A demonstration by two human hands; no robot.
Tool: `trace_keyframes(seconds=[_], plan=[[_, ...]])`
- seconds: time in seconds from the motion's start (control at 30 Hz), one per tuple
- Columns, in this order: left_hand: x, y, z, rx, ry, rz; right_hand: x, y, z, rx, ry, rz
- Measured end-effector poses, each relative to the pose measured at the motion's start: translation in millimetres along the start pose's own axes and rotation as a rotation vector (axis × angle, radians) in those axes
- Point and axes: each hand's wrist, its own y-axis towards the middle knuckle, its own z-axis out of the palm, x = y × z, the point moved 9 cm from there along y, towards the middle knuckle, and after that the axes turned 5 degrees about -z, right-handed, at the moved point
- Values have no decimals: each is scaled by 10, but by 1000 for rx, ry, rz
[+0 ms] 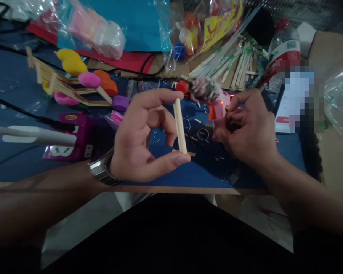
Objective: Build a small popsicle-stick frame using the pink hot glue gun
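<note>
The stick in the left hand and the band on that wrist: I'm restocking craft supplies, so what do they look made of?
The stick looks like pale, unfinished wood: matte, square-edged, like the bundled sticks behind. The watch band on the left hand's wrist looks like metal, with silvery, shiny links.

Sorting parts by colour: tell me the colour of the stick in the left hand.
Pale natural wood, the stick pinched upright by the left hand; head view.

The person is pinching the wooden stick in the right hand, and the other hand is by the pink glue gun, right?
Not quite. The head view shows the wooden stick pinched upright between finger and thumb of the left hand, not the right. The other part stands: the right hand is at the pink glue gun.
</note>
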Motion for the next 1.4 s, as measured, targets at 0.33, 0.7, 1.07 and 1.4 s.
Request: trace_keyframes(seconds=[0.33, 0.7, 1.07, 1.4], plan=[[-107, -51, -144, -23, 139, -157, -76, 58, -61, -265, 597, -149], [-36, 54, -199, -219, -5, -31, -1, 168, -259, -118, 654, 152], [225, 1, -108, -49, 5, -26, -181, 51, -113, 17, 909, 198], [226, 7, -25, 139, 219, -227, -401, -244, 109, 237, 769, 196]])
